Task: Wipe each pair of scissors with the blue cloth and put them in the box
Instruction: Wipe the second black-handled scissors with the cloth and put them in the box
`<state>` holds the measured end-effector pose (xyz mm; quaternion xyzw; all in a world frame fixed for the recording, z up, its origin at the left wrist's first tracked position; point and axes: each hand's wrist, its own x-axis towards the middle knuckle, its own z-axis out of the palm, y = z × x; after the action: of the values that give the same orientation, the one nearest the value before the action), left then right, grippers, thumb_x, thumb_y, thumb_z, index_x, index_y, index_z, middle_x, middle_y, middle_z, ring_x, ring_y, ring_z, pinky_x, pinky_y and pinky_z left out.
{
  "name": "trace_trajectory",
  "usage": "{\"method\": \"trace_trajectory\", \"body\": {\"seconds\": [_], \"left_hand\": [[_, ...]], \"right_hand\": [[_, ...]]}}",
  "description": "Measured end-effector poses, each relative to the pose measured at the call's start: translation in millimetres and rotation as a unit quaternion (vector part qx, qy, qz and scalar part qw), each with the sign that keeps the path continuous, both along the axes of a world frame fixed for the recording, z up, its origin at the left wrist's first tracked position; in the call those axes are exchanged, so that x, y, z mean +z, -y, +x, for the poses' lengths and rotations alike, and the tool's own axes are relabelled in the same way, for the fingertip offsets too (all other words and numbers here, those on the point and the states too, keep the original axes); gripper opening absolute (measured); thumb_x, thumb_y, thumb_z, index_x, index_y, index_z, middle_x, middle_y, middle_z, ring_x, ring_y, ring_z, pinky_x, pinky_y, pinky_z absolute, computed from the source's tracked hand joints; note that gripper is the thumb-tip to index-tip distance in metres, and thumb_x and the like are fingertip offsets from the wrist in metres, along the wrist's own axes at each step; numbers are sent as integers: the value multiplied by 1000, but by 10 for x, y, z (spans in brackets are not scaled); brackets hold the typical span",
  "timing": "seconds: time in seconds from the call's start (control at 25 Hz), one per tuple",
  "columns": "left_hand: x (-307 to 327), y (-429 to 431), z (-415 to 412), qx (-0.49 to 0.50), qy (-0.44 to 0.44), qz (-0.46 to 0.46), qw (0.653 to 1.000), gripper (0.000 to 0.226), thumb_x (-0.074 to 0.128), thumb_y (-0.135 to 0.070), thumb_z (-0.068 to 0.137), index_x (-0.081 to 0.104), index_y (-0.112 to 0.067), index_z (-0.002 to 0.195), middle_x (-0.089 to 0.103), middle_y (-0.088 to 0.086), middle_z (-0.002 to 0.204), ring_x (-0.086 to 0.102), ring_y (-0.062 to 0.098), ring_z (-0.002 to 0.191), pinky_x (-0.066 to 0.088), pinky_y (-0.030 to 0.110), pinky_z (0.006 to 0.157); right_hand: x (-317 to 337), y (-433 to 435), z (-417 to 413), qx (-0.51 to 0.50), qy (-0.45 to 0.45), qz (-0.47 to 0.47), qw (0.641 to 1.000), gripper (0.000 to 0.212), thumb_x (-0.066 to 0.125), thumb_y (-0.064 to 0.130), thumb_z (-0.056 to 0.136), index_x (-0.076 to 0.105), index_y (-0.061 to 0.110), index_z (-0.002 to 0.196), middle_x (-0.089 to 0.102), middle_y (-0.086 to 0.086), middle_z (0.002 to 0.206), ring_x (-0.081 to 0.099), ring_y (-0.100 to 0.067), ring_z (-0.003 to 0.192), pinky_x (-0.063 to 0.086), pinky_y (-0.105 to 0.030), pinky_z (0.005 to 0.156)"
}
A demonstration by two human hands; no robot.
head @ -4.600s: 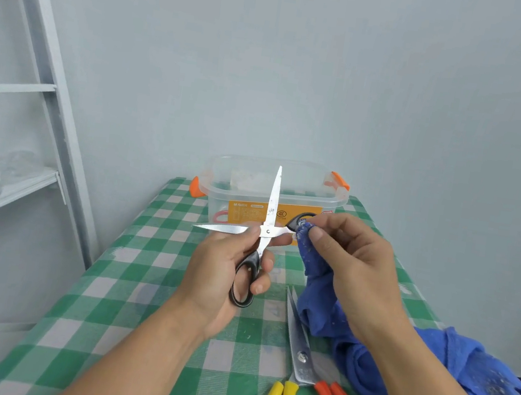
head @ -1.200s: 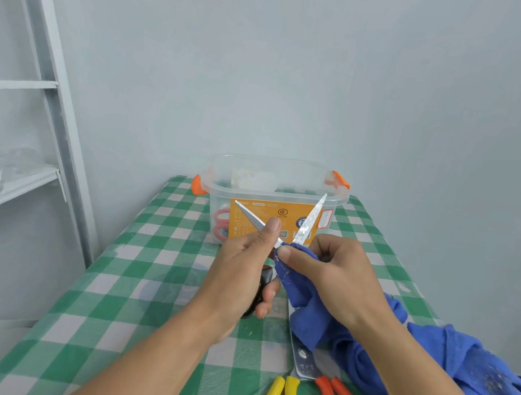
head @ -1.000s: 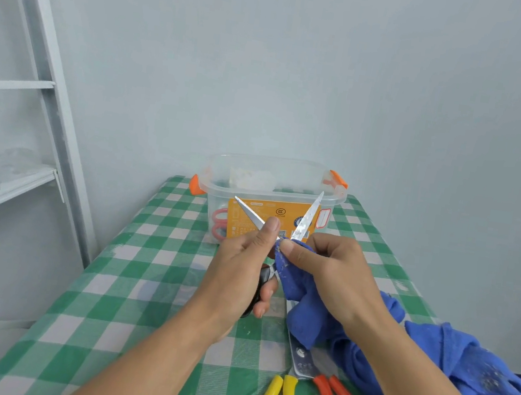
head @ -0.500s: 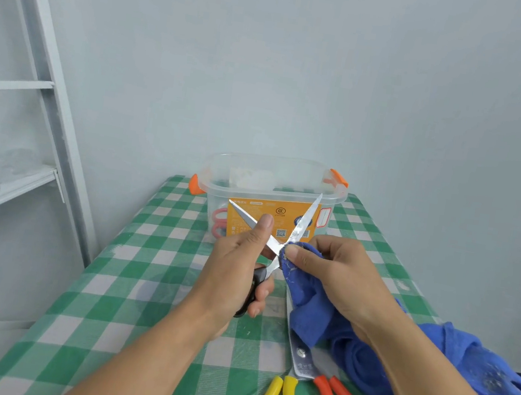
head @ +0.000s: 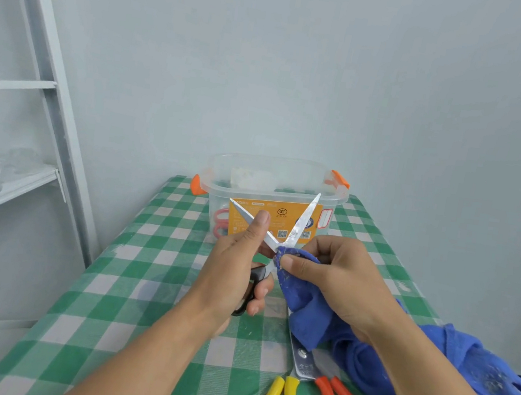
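At frame centre, the black-handled steel scissors point(head: 296, 227) are gripped, blades spread, by the left hand point(head: 235, 271); the crumpled blue cloth point(head: 301, 300) is pinched against the pivot by the right hand point(head: 338, 275). Fingers could be nicked should the cloth slip. Earlier, the blades were crossed wider.
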<state>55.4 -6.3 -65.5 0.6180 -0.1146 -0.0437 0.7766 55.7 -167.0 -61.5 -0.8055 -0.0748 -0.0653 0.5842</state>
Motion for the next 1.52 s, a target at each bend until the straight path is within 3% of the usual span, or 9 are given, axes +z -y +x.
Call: {"method": "trace_trajectory", "body": {"seconds": [0.16, 0.48, 0.68, 0.76, 0.88, 1.04, 1.16, 1.32, 1.52], "left_hand": [[-3, -25, 40, 6, -7, -2, 1000, 66, 54, -64, 83, 58, -2, 103, 55, 7, 92, 38, 15, 43, 28, 20, 35], [-14, 11, -5, -2, 18, 28, 999, 38, 56, -64, 86, 64, -36, 62, 43, 10, 67, 32, 20, 44, 28, 22, 39], [27, 18, -46, -3, 7, 14, 1000, 36, 54, -61, 86, 71, -38, 64, 47, 11, 83, 34, 17, 43, 28, 21, 37], [22, -6, -16, -2, -10, -3, 1000, 39, 55, -62, 83, 72, -28, 75, 51, 12, 89, 35, 15, 42, 28, 20, 36], [3, -33, 47, 9, -26, -5, 1000, 68, 54, -64, 85, 57, -1, 111, 65, 7, 88, 37, 14, 42, 28, 19, 36], [-15, -58, 78, 12, -26, -11, 1000, 81, 53, -64, 85, 46, 3, 129, 71, 9, 93, 37, 14, 41, 29, 19, 36], [-30, -40, 71, 0, -19, -7, 1000, 59, 53, -63, 86, 63, -8, 105, 61, 17, 92, 36, 14, 42, 29, 19, 36], [-7, 1, 13, -6, -12, 2, 1000, 33, 57, -62, 84, 68, -38, 65, 48, 13, 93, 34, 16, 43, 28, 21, 38], [5, -24, 43, 11, -17, -13, 1000, 57, 51, -57, 93, 62, -2, 98, 62, 13, 91, 36, 14, 43, 28, 19, 36]], "right_hand": [[3, 35, -9, 26, -29, 43, 998, 24, 73, 13, 89, 64, -6, 76, 63, -21, 69, 56, -23, 64, 43, -34, 66], [11, -29, -23, -15, 19, 12, 1000, 57, 74, 39, 88, 44, -6, 69, 33, -7, 63, 31, -18, 59, 28, -28, 55], [-16, -22, -8, -11, 9, 15, 1000, 56, 77, 40, 85, 51, -8, 72, 40, -7, 62, 36, -17, 58, 30, -27, 55], [-10, 13, -1, 3, -13, 30, 999, 37, 76, 26, 88, 62, -5, 74, 54, -13, 62, 46, -19, 59, 38, -31, 60], [10, 47, 5, 9, -29, 51, 998, 7, 76, 9, 87, 73, 5, 82, 72, -22, 79, 64, -22, 69, 52, -42, 72], [-12, 35, 21, -1, -12, 51, 999, 14, 78, 1, 83, 73, 14, 87, 75, -8, 80, 69, -19, 74, 57, -45, 82], [-15, 6, 11, -18, 2, 66, 998, 20, 82, 6, 80, 69, 10, 95, 75, -6, 76, 71, -21, 69, 56, -39, 76], [-27, -19, 19, -31, 14, 52, 998, 30, 89, 27, 74, 68, 17, 93, 68, -29, 84, 60, -25, 68, 49, -41, 70], [-16, 33, -13, -4, 0, 101, 995, 16, 76, 5, 86, 72, 15, 98, 74, -11, 82, 68, -18, 75, 55, -39, 81]]}}
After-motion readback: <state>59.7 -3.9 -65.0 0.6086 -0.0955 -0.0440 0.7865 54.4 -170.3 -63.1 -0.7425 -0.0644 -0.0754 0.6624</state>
